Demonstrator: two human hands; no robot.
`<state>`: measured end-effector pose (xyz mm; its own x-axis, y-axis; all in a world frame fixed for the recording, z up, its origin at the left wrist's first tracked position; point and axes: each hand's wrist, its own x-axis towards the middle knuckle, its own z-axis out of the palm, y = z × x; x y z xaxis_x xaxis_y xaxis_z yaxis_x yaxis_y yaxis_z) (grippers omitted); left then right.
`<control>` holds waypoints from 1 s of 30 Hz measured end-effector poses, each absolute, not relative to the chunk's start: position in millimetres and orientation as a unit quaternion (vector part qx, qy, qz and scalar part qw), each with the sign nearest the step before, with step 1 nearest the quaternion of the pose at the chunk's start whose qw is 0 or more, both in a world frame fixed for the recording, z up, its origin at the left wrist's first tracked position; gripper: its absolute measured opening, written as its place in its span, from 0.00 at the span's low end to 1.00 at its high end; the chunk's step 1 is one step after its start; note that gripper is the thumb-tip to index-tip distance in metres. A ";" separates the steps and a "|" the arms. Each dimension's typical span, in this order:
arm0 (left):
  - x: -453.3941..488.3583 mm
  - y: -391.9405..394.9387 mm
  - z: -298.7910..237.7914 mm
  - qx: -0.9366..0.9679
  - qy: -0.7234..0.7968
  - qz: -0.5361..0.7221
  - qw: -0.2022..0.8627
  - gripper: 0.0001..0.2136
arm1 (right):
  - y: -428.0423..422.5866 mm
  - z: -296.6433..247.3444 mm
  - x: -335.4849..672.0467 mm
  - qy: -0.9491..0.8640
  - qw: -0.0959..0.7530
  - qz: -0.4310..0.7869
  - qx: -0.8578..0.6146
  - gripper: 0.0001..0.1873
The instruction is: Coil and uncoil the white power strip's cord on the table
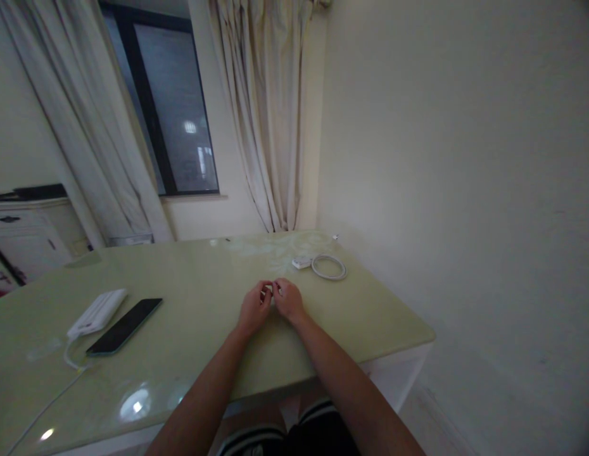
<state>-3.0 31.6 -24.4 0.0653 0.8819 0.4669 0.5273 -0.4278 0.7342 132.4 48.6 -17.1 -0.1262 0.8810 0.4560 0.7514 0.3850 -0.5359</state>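
Coiled cable (329, 278) beyond left hand (254, 308) and right hand (288, 299), seemingly idle, grip together, contents unclear; to reach, probably separate first.

place: room in a home | signs: long curtains (266, 95), dark-framed window (173, 107), white cabinet (26, 231) with drawer

Phone (124, 327) left on table (190, 354), cable (329, 278) right

Single head-worn view from above the wearer's lap (323, 438), facing forward and slightly down across the nearby counter (194, 323) towards a window (173, 107) at upper left, a wall (446, 158) filling the right.
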 end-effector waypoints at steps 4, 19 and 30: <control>-1.1 29.8 -24.6 0.714 0.503 0.453 0.181 0.13 | 48.9 -18.4 131.8 -0.743 0.375 0.098 -0.545 0.13; -3.0 25.3 -17.7 0.699 0.537 0.448 0.150 0.12 | 46.6 -15.1 132.8 -0.759 0.370 0.111 -0.525 0.12; -3.5 25.4 -16.7 0.701 0.540 0.447 0.130 0.12 | 45.9 -17.0 133.9 -0.757 0.359 0.107 -0.536 0.13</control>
